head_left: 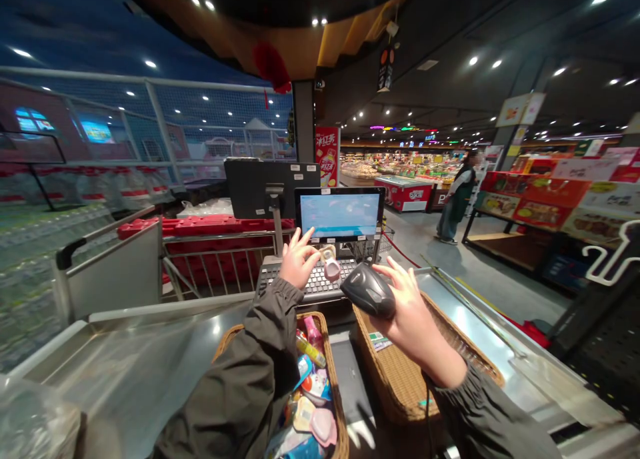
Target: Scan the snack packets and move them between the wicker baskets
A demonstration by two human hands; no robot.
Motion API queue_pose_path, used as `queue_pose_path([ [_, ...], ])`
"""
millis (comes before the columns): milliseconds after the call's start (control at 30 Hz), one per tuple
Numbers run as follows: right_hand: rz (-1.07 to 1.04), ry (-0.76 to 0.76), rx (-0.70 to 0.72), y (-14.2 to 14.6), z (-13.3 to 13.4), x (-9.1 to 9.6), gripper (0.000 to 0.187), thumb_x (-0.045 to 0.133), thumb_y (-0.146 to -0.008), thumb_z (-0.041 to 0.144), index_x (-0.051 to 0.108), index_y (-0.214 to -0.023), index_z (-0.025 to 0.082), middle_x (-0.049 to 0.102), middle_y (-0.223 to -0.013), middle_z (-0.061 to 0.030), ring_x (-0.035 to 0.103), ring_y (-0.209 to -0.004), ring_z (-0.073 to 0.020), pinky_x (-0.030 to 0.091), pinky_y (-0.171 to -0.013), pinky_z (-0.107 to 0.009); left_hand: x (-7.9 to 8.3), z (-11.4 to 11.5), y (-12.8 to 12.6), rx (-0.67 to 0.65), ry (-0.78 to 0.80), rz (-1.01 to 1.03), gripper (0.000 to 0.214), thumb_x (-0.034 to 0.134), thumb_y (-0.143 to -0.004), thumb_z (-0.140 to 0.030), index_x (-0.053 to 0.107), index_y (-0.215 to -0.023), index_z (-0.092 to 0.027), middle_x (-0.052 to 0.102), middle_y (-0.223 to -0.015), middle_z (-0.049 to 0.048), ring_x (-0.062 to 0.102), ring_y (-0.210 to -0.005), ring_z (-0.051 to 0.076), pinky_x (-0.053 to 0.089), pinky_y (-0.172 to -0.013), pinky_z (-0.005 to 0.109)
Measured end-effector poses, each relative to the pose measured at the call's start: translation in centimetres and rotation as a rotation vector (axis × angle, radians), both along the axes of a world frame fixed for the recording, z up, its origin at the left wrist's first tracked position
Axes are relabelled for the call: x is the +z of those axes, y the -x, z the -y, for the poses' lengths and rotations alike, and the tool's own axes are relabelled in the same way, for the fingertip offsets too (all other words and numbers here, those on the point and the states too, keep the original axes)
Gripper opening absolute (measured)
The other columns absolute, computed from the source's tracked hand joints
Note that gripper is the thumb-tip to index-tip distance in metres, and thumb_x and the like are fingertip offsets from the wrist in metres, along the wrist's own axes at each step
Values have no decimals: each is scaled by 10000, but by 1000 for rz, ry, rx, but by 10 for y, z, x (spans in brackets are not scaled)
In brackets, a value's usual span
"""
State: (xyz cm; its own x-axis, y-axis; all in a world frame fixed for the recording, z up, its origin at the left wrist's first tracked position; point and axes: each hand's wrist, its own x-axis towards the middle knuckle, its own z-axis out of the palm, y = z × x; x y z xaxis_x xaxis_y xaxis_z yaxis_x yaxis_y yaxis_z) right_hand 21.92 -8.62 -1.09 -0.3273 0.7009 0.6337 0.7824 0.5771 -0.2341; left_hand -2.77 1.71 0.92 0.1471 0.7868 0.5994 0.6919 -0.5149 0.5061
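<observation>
My right hand grips a black barcode scanner, its head pointing left. My left hand holds a small pink-capped bottle over the grey keyboard, with the forefinger stretched up toward the lit touchscreen. Below my left forearm, a wicker basket is packed with several colourful packets. A second wicker basket lies under my right wrist and holds only a slip of paper.
A steel checkout counter runs on both sides. A black customer display stands behind the screen. Red shopping baskets and metal rails are at the left. A person stands in the aisle by shelves at the right.
</observation>
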Motion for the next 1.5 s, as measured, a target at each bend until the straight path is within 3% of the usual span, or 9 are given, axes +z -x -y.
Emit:
queue_pose_path([
  [167, 18, 7, -8, 3, 5, -5, 497, 605, -746, 220, 582, -1241, 189, 519, -1392, -175, 273, -1445, -430, 189, -1096, -764, -6, 6, 13, 10, 49, -28, 232, 506, -887, -286, 586, -690, -195, 426, -1533, 40, 174, -1503, 343, 134, -1106, 753],
  [333, 2, 40, 4, 1, 12, -16, 471, 605, -740, 228, 598, -1208, 179, 530, -1379, -175, 284, -1438, -430, 189, -1099, -763, -24, 18, 31, -3, 211, -120, 214, 526, -881, -284, 587, -699, -192, 448, -1522, 42, 169, -1508, 319, 119, -1124, 732],
  [700, 27, 186, 53, 2, 19, -43, 478, 594, -716, 211, 604, -1192, 168, 527, -1396, -160, 298, -1438, -414, 193, -1126, -725, -100, 43, 57, -32, 547, -271, 214, 567, -845, -281, 658, -670, -197, 559, -1435, 20, 270, -1475, 319, 186, -1161, 644],
  [900, 11, 202, 56, -6, 16, -48, 499, 594, -717, 215, 589, -1215, 179, 548, -1377, -146, 326, -1419, -426, 215, -1112, -731, -133, 53, 34, 146, 616, -293, 240, 535, -868, -269, 677, -687, -196, 514, -1475, 49, 295, -1471, 274, 271, -1161, 576],
  [1100, 3, 197, 62, -23, 17, -48, 543, 586, -721, 207, 554, -1263, 191, 539, -1386, -141, 317, -1429, -415, 222, -1120, -713, -139, 57, 22, 273, 501, -532, 120, 631, -804, -258, 683, -718, -192, 536, -1450, 99, 302, -1461, 324, 198, -1154, 657],
  [1267, -37, 183, 0, -51, 13, -48, 534, 595, -727, 235, 543, -1258, 208, 555, -1364, -142, 331, -1422, -417, 223, -1111, -724, -128, 52, 1, 137, 354, -548, 115, 650, -819, -320, 681, -798, -212, 573, -1411, 80, 340, -1441, 330, 219, -1148, 659],
  [1400, -77, 156, -91, -82, 6, -50, 492, 603, -722, 277, 564, -1208, 206, 567, -1343, -153, 349, -1410, -433, 235, -1093, -737, -123, 44, -38, -9, 335, -566, 120, 663, -828, -328, 700, -858, -218, 564, -1422, 71, 318, -1452, 330, 202, -1160, 650],
  [1500, -102, 131, -150, -105, 4, -50, 464, 603, -724, 296, 578, -1178, 207, 574, -1334, -152, 359, -1404, -436, 235, -1092, -737, -127, 34, -72, -126, 307, -596, 155, 670, -830, -339, 715, -915, -217, 552, -1432, 77, 302, -1458, 336, 191, -1170, 644],
])
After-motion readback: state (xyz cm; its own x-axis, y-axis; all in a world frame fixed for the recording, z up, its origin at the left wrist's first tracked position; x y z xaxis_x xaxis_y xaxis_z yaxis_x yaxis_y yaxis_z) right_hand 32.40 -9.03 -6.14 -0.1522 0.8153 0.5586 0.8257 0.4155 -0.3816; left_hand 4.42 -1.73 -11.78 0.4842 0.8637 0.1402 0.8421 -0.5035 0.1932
